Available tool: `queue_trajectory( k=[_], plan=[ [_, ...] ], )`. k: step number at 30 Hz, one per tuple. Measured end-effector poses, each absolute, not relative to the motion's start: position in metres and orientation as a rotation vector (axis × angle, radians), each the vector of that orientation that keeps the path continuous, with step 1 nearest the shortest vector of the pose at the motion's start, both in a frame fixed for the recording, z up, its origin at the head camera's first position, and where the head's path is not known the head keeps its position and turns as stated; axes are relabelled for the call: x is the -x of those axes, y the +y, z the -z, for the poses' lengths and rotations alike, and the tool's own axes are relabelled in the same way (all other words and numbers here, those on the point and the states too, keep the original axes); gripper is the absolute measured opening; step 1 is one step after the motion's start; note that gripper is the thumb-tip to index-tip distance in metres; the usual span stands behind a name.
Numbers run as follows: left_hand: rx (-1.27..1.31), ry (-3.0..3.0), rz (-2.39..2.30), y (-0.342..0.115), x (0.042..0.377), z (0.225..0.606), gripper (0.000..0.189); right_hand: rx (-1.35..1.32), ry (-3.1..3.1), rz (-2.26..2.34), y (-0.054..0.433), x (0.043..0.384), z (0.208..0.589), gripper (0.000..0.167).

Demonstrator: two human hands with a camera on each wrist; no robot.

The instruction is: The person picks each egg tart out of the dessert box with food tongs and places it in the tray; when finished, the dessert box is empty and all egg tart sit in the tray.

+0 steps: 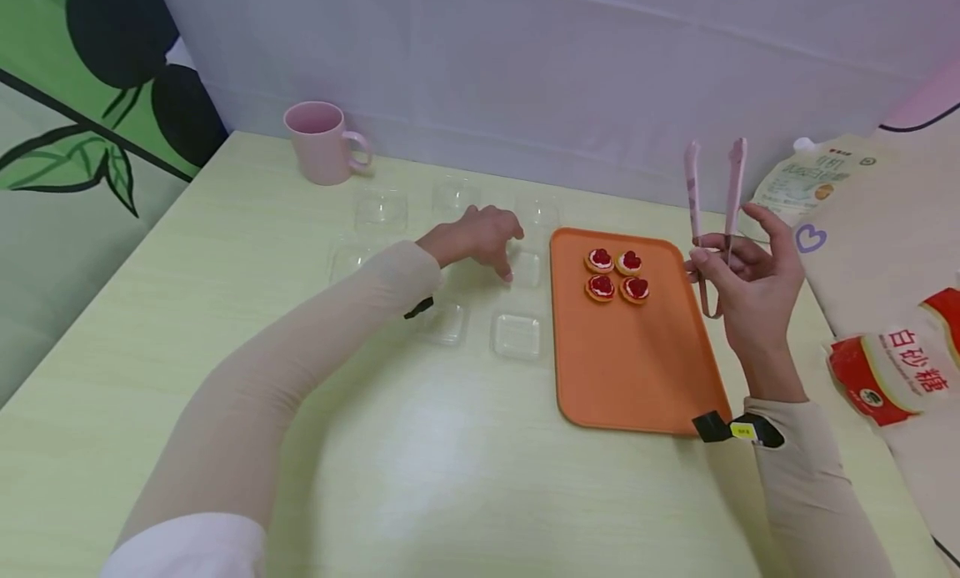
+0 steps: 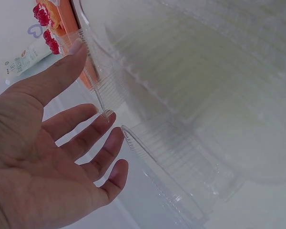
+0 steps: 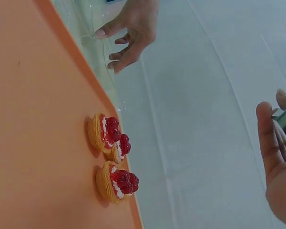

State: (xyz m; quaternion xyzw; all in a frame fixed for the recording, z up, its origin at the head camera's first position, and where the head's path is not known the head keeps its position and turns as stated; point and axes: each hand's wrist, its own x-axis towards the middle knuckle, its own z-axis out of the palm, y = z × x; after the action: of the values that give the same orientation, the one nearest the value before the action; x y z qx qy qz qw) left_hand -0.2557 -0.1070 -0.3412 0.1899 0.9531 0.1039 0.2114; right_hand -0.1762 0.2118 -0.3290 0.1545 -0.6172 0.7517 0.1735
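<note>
My left hand [image 1: 483, 234] reaches over a group of clear plastic boxes, its fingers spread and loosely bent. In the left wrist view the thumb and fingertips are right at the edge of a clear plastic box [image 2: 152, 157]. My right hand [image 1: 757, 286] holds pink tongs [image 1: 735, 182] upright, their two arms apart and nothing between the tips. Beside it lies an orange tray [image 1: 630, 369]. Several small tarts with red berries and white cream, such as the front left tart [image 1: 600, 289], sit together toward the tray's far end.
Several more clear boxes, among them a near box [image 1: 516, 336] and a far left box [image 1: 381, 211], stand left of the tray. A pink mug [image 1: 318, 148] is at the back left. On the right lie a pale spouted pouch [image 1: 813, 178] and a red-and-white sugar bag [image 1: 892, 369].
</note>
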Motion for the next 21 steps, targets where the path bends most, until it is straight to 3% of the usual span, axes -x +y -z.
queue_trajectory(
  k=[11, 21],
  plan=[
    [-0.532, 2.632, -0.269, -0.106, 0.256, 0.340, 0.078, -0.162, -2.071, -2.053, 0.256, 0.191, 0.341, 0.061],
    [-0.527, 2.636, -0.281, -0.106, 0.254, 0.338, 0.076, 0.022, -2.572, -1.885, 0.328, 0.195, 0.384, 0.073]
  ],
)
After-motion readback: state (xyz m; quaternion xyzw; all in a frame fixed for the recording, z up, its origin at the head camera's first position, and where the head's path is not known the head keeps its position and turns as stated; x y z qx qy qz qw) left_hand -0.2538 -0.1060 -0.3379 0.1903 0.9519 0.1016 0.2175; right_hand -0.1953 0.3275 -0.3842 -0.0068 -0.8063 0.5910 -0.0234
